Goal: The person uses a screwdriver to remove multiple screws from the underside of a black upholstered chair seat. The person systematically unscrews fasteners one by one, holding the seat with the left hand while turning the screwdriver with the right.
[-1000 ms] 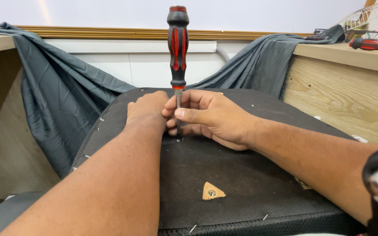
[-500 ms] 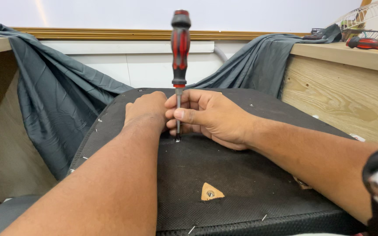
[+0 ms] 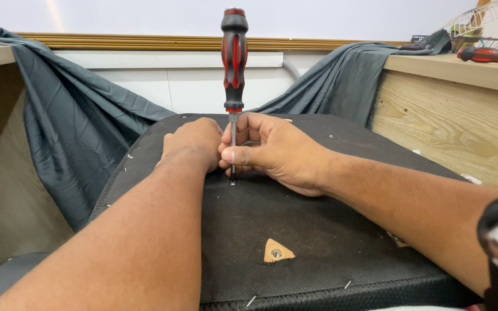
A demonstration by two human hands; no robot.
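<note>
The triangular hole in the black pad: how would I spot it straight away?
Start at the black pad under both arms. Near its front edge, a triangular hole bares tan wood with a metal nut. The staples nearby are thin silver slivers; this is the only tan patch.

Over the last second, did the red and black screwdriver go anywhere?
No. The screwdriver stays upright, its tip on the same spot of the black seat base, well above the triangular cutout; the handle only wobbled slightly. Right hand still grips its shaft.
</note>
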